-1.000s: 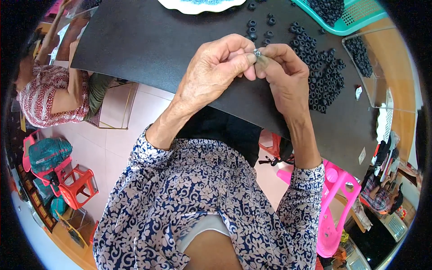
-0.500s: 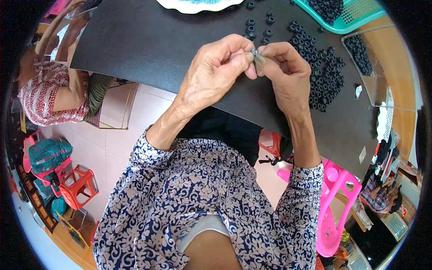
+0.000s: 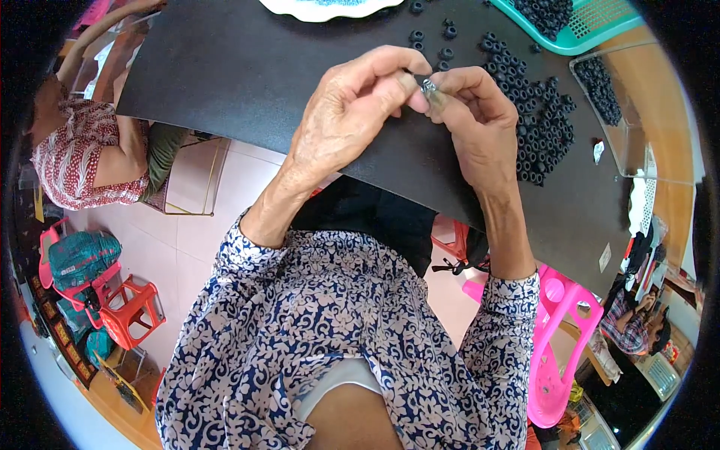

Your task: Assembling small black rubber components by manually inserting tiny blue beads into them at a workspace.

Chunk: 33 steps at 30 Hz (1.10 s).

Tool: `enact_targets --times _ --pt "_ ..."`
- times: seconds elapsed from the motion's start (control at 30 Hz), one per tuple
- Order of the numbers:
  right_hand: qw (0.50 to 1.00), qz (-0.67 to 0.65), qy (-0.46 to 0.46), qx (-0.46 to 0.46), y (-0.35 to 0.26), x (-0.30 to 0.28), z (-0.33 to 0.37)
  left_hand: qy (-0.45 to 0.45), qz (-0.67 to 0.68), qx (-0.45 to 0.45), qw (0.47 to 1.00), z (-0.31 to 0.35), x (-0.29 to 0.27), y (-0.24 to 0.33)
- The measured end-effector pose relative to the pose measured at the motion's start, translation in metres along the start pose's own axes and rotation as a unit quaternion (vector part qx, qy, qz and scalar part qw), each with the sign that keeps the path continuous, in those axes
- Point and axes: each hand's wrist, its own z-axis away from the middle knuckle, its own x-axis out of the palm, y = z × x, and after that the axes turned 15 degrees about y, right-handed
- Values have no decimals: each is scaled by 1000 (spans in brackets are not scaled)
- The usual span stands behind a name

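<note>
Over the dark table, my right hand (image 3: pixel 480 112) pinches a small shiny metallic piece (image 3: pixel 428 86) between thumb and forefinger. A greyish translucent cover seems to sit on that thumb's tip. My left hand (image 3: pixel 352 101) meets it from the left, its thumb bent against the fingers and its forefinger arched above the piece. Whether something tiny sits in the left fingers is hidden. Close behind and to the right of the right hand lies a spread of small black ring-shaped parts (image 3: pixel 536 127). A few more black parts (image 3: pixel 447 54) lie singly beyond my fingertips.
A scalloped white plate (image 3: pixel 330 9) with blue contents stands at the far edge. A green basket (image 3: pixel 592 30) and a clear box (image 3: pixel 630 142), both with black parts, are at the right. Another person (image 3: pixel 97 150) sits at left; a pink chair (image 3: pixel 555 360) is beside me.
My left hand has shifted slightly up and left, and its forefinger has lifted from the metallic piece, which shows more now. The right hand has barely moved.
</note>
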Motion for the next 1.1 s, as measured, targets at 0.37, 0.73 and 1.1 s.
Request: enact_targets --times 0.37,0.73,1.1 --pt "998 -41 -27 47 2 -5 -7 -42 47 -49 997 -3 4 -2" --pt "996 -40 -10 77 1 -4 -7 -22 -15 -11 1000 -4 5 -5" --pt "1000 -12 7 -22 1 -2 -4 5 -22 -15 1000 -2 6 -3"
